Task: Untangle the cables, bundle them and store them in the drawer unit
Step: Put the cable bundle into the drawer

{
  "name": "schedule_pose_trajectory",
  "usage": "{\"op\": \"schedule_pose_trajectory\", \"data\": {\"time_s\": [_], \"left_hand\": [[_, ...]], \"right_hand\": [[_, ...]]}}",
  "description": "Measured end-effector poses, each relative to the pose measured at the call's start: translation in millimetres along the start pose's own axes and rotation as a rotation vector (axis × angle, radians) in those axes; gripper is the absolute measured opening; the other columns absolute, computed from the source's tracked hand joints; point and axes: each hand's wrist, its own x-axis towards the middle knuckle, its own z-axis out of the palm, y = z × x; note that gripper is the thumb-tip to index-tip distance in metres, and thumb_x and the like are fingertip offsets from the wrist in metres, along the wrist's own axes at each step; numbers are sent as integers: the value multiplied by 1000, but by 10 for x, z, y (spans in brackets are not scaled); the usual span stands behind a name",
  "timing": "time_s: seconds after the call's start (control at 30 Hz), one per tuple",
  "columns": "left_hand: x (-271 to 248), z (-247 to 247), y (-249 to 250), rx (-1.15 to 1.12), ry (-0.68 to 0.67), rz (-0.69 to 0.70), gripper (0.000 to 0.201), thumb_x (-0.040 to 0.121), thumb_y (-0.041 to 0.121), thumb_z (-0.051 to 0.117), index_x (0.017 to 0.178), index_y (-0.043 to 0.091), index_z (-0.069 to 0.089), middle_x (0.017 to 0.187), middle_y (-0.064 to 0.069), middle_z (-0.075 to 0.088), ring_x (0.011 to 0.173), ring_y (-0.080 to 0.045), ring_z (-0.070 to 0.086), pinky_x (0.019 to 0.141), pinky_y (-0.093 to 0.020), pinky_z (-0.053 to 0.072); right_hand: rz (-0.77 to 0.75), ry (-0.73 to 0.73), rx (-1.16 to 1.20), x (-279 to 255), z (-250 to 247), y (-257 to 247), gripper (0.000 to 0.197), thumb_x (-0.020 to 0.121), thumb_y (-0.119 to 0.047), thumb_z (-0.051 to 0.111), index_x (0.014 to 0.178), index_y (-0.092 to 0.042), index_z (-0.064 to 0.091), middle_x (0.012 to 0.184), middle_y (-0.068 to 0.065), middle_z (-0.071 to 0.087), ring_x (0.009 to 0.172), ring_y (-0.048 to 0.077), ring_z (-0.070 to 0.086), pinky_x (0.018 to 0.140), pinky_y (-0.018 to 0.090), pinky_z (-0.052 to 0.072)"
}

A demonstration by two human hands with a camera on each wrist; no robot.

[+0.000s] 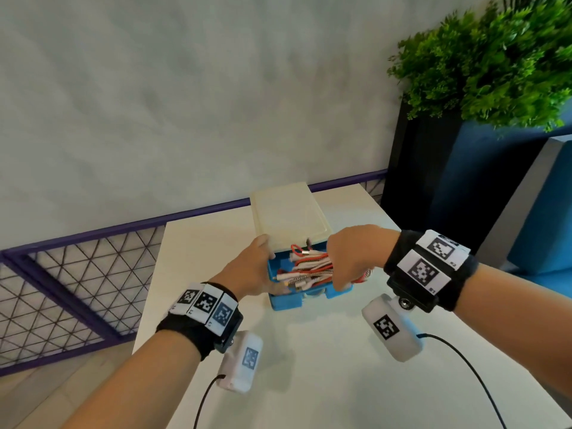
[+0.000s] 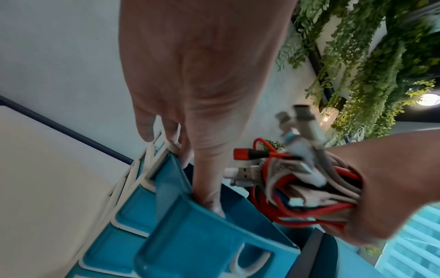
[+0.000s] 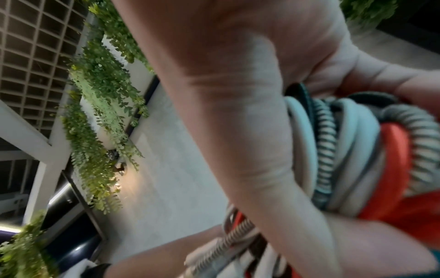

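Head view showed my two forearms reaching out over the white table (image 1: 309, 351), and I was at the storing step. My right hand (image 1: 353, 255) was curled tight around the cable bundle (image 1: 309, 269), a thick fistful of red, white and braided leads, and held it over the pulled-out top drawer (image 1: 286, 300) of the drawer unit (image 1: 288, 212). Part of the bundle already sat inside the blue tray, while plug ends stuck out toward my left. In the right wrist view my fingers (image 3: 238, 131) wrapped right over the coils, pressed close together.

My left hand (image 1: 250, 270) steadied that drawer: in the left wrist view my thumb (image 2: 209, 188) lay inside the blue wall and the other fingers curled against the outside near the unit's white frame, so I was pinching the drawer's side.

Next, I judged, I had to lower the bundle fully, tuck the loose plugs below the rim, let go with my right hand, then push the drawer shut. A stray connector could jam it.

Beyond the unit stood a grey wall (image 1: 185, 103) and a green plant (image 1: 495, 57).
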Motion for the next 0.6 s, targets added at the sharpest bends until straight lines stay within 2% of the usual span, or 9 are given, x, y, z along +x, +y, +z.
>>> {"op": "schedule_pose_trajectory", "data": {"time_s": [0.07, 0.13, 0.27, 0.4, 0.5, 0.6], "left_hand": [[-23, 4, 14, -23, -15, 10, 88, 72, 27, 80, 141, 2, 31, 155, -10, 16, 141, -19, 25, 104, -14, 21], [-39, -5, 18, -59, -26, -4, 99, 70, 28, 82, 145, 1, 23, 156, -7, 13, 142, -16, 22, 102, -11, 20], [-78, -10, 48, -71, -55, 3, 104, 67, 37, 83, 144, 2, 22, 146, -7, 21, 138, -20, 25, 108, -22, 25], [-69, 22, 6, -108, -97, -32, 121, 66, 45, 82, 150, 8, 3, 159, -3, 2, 145, -15, 10, 119, -34, 18], [-47, 37, -19, -104, -99, -29, 122, 66, 46, 82, 150, 10, 2, 160, -2, -3, 146, -14, 7, 119, -35, 17], [-49, 53, -37, -98, -96, -10, 120, 67, 46, 81, 151, 11, 4, 160, 0, -9, 147, -14, 4, 120, -33, 14]], "right_hand": [[-20, -65, -44, -31, -19, -42, 23, 69, -31, 69, 66, -17, 51, 56, -4, 43, 50, 15, 39, 51, 24, 34], [-13, -95, -80, -40, -11, -78, 29, 68, -28, 68, 60, -18, 42, 54, -4, 38, 47, 15, 33, 48, 23, 28], [82, -70, -96, 82, 26, -90, 22, 64, -28, 69, 63, -16, 51, 57, -4, 47, 52, 15, 43, 53, 22, 36], [146, -47, -94, 205, 48, -138, 15, 61, -19, 63, 61, -18, 48, 58, -5, 45, 51, 15, 44, 57, 20, 40], [156, 14, -104, 260, 107, -222, 9, 74, -19, 56, 67, -16, 50, 66, -3, 49, 56, 13, 47, 65, 23, 46], [147, 73, -80, 303, 135, -321, 14, 86, -29, 50, 88, -15, 54, 76, -2, 52, 68, 14, 52, 74, 27, 49]]}}
